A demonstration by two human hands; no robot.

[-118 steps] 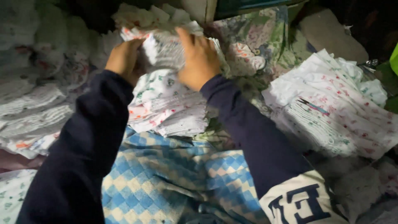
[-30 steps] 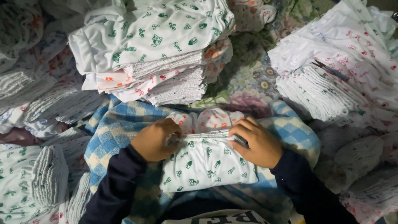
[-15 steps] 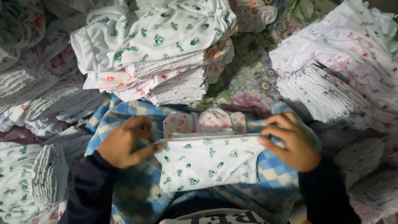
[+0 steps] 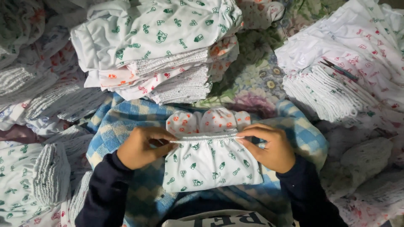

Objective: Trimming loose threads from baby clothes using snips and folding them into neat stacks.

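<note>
Since a moment ago the left hand and right hand have closed inward, each pinching an end of the waistband of the green-printed garment lying flat on the blue checked cloth, so the band looks gathered

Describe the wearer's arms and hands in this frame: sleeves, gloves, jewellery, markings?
Both arms wear long dark navy sleeves of soft knit fabric, ending at the wrists. The left hand and right hand are bare: no gloves, no rings, watch or bands visible. The sleeves are plain here. At the bottom edge, a pale fabric panel with large dark block lettering shows, only partly in view.
</note>
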